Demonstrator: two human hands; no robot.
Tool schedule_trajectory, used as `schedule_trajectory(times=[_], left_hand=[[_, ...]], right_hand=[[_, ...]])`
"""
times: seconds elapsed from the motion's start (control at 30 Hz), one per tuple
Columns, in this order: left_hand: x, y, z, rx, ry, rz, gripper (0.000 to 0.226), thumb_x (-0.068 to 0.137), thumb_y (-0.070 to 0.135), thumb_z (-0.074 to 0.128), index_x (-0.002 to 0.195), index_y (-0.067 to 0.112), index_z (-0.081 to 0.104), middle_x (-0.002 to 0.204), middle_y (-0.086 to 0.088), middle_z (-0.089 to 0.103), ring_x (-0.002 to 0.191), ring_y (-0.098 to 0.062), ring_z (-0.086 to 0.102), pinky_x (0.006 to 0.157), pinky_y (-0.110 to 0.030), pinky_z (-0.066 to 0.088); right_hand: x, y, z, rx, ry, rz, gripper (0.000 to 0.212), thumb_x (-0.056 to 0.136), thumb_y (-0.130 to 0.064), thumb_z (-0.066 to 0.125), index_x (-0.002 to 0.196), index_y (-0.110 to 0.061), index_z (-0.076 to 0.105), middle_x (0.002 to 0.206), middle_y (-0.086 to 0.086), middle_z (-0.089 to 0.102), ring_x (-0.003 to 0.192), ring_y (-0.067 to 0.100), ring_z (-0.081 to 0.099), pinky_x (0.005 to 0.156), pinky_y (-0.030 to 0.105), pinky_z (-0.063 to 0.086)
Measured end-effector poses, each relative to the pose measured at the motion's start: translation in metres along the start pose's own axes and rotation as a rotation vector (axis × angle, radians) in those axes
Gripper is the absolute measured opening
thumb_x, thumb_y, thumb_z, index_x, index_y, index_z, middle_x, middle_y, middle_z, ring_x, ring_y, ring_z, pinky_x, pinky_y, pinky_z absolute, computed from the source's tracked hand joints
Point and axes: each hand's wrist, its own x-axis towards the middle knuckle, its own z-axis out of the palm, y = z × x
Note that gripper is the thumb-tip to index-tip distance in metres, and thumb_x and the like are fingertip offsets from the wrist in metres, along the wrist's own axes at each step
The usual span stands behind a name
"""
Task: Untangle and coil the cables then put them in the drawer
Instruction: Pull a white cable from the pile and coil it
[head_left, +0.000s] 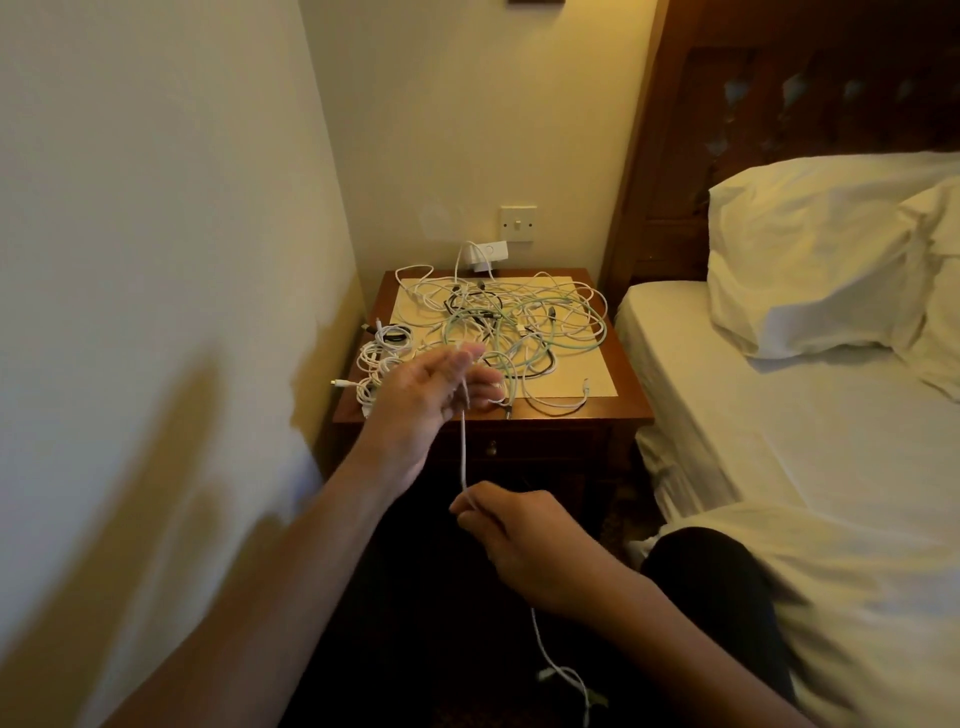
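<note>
Thin white cable (463, 447) taut btwn hands, before wooden counter (623, 400) front edge. R hand (524, 540) fingers pinch it; L hand (431, 400) fingers spread, cable draped over. Risk: pulling drags mid-counter white-green cable tangle (519, 322) off.

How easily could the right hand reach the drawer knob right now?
Probably yes: the drawer knob lies close ahead of the right hand with open space between, though that hand pinches the white cable, which it would need to drop or carry along.

- Left hand (431, 400): raised at 11 o'clock from the right hand, fingers loosely spread and blurred, cable (463, 447) lying across them.
- Right hand (524, 540): lower, pinching the cable.
</note>
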Motion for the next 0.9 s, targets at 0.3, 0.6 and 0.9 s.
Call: schedule_trajectory(times=[0.3, 0.6, 0.9], left_hand=[[-0.024, 0.005, -0.025, 0.553, -0.365, -0.195, 0.046, 0.106, 0.040, 0.040, 0.100, 0.006, 0.071, 0.069, -0.009, 0.064, 0.060, -0.026, 0.051, 0.057, -0.023, 0.044], [-0.024, 0.025, -0.067, -0.079, -0.157, -0.164, 0.035, 0.105, 0.028, 0.045, 0.076, 0.012, 0.057, 0.052, 0.000, 0.039, 0.044, -0.009, 0.030, 0.050, -0.025, 0.027], [-0.025, 0.045, -0.041, -0.378, -0.101, -0.070, 0.039, 0.106, 0.030, 0.041, 0.075, 0.014, 0.058, 0.049, 0.006, 0.038, 0.042, -0.006, 0.030, 0.054, -0.026, 0.029]], right_hand=[[0.032, 0.014, -0.105, -0.124, 0.229, -0.084, 0.018, 0.103, -0.033, 0.059, 0.100, -0.028, 0.076, 0.089, -0.011, 0.071, 0.084, 0.003, 0.063, 0.072, 0.027, 0.049], [0.048, 0.111, -0.106, -0.033, 0.232, 0.100, 0.028, 0.109, -0.028, 0.047, 0.095, -0.035, 0.071, 0.100, -0.010, 0.069, 0.099, 0.013, 0.061, 0.092, 0.043, 0.048], [0.051, 0.161, -0.076, -0.320, 0.138, 0.229, 0.019, 0.105, -0.030, 0.055, 0.102, -0.038, 0.072, 0.107, -0.010, 0.072, 0.104, 0.013, 0.066, 0.093, 0.036, 0.053]])
